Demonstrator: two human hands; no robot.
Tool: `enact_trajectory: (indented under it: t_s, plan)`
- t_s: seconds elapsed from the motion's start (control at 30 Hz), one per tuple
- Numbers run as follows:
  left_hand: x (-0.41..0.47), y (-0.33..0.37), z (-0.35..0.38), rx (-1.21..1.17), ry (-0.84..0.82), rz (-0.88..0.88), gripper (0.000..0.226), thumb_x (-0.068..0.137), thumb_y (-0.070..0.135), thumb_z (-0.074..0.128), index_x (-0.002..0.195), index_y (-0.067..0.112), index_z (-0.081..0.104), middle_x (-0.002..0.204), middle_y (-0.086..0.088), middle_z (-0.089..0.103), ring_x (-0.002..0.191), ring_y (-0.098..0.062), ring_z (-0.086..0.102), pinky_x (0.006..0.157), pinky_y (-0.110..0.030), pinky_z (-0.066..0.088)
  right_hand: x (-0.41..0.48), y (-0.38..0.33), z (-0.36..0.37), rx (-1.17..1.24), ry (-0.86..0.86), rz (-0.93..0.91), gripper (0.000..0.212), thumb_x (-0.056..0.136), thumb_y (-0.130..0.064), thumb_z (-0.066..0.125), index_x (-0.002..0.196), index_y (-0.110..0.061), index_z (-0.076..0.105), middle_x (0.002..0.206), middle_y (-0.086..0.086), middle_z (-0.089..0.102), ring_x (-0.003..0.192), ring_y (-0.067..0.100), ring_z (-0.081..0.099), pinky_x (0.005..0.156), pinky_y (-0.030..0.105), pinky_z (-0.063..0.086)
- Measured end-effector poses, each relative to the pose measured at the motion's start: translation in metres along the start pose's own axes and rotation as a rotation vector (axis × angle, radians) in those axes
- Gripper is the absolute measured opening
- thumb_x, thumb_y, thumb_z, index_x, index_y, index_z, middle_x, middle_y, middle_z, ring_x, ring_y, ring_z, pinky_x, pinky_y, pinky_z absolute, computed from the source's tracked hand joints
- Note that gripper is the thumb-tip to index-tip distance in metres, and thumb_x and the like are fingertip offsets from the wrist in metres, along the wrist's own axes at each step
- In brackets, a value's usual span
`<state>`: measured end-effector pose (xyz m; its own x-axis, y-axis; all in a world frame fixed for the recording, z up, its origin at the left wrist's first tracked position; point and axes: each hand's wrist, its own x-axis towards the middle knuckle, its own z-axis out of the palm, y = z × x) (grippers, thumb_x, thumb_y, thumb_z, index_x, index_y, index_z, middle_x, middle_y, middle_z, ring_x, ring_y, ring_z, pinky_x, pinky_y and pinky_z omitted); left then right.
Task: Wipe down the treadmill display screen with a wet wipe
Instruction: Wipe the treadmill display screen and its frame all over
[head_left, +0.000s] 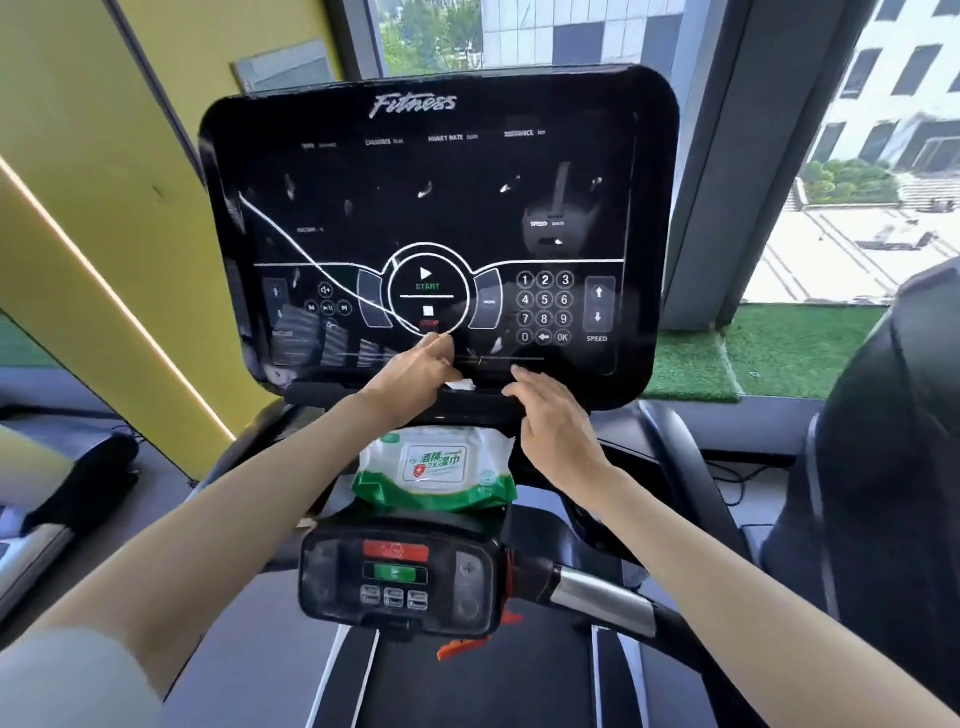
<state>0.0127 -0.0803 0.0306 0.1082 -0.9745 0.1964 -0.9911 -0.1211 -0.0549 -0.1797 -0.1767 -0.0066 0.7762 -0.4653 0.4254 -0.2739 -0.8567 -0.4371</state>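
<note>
Black glass treadmill screen (431, 208), lower edge: left hand (415, 374) clutches white wet wipe (461, 385); right hand (550, 415) slack, empty. Flatten wipe, sweep upward.

The treadmill display screen (441, 208) is finished in smooth, glossy black, and reflections are shown on it. The wet wipe (461, 385) appears as soft white cloth. The wipes pack (436, 467) is wrapped in shiny, crinkled plastic film. The handlebar section (602, 597) is made of satin metal.
</note>
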Motion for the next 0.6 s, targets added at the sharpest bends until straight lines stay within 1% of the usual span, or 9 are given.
enact_trajectory:
  t_s: [0.1, 0.13, 0.2, 0.27, 0.33, 0.37, 0.47, 0.53, 0.6]
  plan:
    - [-0.01, -0.021, -0.007, 0.021, -0.019, 0.019, 0.038, 0.076, -0.014, 0.055, 0.1, 0.009, 0.072, 0.099, -0.011, 0.051, 0.099, -0.029, 0.048, 0.059, -0.038, 0.052, 0.013, -0.021, 0.011, -0.008, -0.037, -0.028, 0.047, 0.084, 0.013, 0.04, 0.126, -0.003, 0.053, 0.144, 0.01, 0.041, 0.136, 0.02, 0.031, 0.108, 0.014, 0.005]
    - [-0.014, -0.029, -0.009, 0.032, -0.026, 0.015, 0.034, 0.079, -0.012, 0.056, 0.099, 0.01, 0.073, 0.099, -0.011, 0.05, 0.099, -0.028, 0.047, 0.059, -0.038, 0.052, 0.018, -0.029, 0.016, -0.002, -0.031, -0.034, 0.046, 0.083, 0.014, 0.041, 0.125, -0.001, 0.054, 0.143, 0.012, 0.042, 0.135, 0.021, 0.033, 0.108, 0.015, 0.006]
    - [-0.023, -0.047, -0.014, 0.049, -0.036, -0.005, 0.032, 0.083, -0.01, 0.054, 0.098, 0.011, 0.073, 0.102, -0.008, 0.048, 0.101, -0.024, 0.045, 0.059, -0.038, 0.051, 0.027, -0.046, 0.029, 0.014, -0.027, -0.039, 0.045, 0.079, 0.017, 0.044, 0.119, 0.001, 0.058, 0.137, 0.016, 0.048, 0.131, 0.025, 0.04, 0.11, 0.022, 0.015]
    - [-0.032, -0.066, -0.019, 0.072, -0.055, -0.016, 0.035, 0.083, -0.011, 0.053, 0.101, 0.013, 0.073, 0.101, -0.006, 0.047, 0.101, -0.023, 0.043, 0.057, -0.033, 0.045, 0.034, -0.063, 0.043, 0.021, -0.045, -0.058, 0.044, 0.078, 0.018, 0.046, 0.117, 0.002, 0.059, 0.134, 0.017, 0.051, 0.129, 0.028, 0.043, 0.109, 0.028, 0.022]
    - [-0.042, -0.086, -0.022, 0.062, -0.067, -0.028, 0.038, 0.083, -0.011, 0.053, 0.104, 0.015, 0.072, 0.099, -0.005, 0.046, 0.101, -0.022, 0.043, 0.057, -0.029, 0.036, 0.041, -0.079, 0.056, 0.01, -0.072, -0.084, 0.045, 0.08, 0.016, 0.046, 0.12, 0.0, 0.057, 0.137, 0.015, 0.048, 0.131, 0.026, 0.04, 0.11, 0.027, 0.021]
    - [-0.048, -0.097, -0.023, 0.052, -0.068, -0.041, 0.04, 0.082, -0.011, 0.053, 0.104, 0.017, 0.072, 0.097, -0.005, 0.045, 0.1, -0.022, 0.042, 0.057, -0.03, 0.035, 0.044, -0.086, 0.061, 0.009, -0.082, -0.088, 0.046, 0.081, 0.014, 0.045, 0.122, -0.002, 0.056, 0.139, 0.013, 0.046, 0.133, 0.024, 0.038, 0.11, 0.025, 0.019]
    - [-0.065, -0.129, -0.021, 0.03, -0.045, -0.082, 0.047, 0.076, -0.015, 0.055, 0.102, 0.019, 0.073, 0.093, -0.004, 0.043, 0.098, -0.023, 0.043, 0.06, -0.037, 0.046, 0.053, -0.106, 0.076, 0.009, -0.112, -0.075, 0.048, 0.082, 0.012, 0.042, 0.126, -0.005, 0.053, 0.142, 0.01, 0.044, 0.134, 0.02, 0.035, 0.111, 0.025, 0.02]
    - [-0.078, -0.149, -0.019, 0.032, -0.026, -0.119, 0.041, 0.072, -0.017, 0.059, 0.097, 0.012, 0.074, 0.092, -0.007, 0.046, 0.095, -0.025, 0.046, 0.059, -0.039, 0.047, 0.058, -0.118, 0.086, 0.019, -0.11, -0.048, 0.049, 0.081, 0.013, 0.041, 0.125, -0.006, 0.054, 0.141, 0.009, 0.046, 0.133, 0.02, 0.037, 0.109, 0.026, 0.025]
    - [-0.091, -0.167, -0.015, 0.033, -0.004, -0.132, 0.03, 0.067, -0.013, 0.067, 0.088, 0.008, 0.074, 0.09, -0.009, 0.049, 0.091, -0.027, 0.047, 0.057, -0.039, 0.047, 0.063, -0.13, 0.095, 0.031, -0.09, -0.026, 0.052, 0.078, 0.015, 0.04, 0.123, -0.005, 0.056, 0.138, 0.01, 0.049, 0.131, 0.019, 0.039, 0.106, 0.023, 0.026]
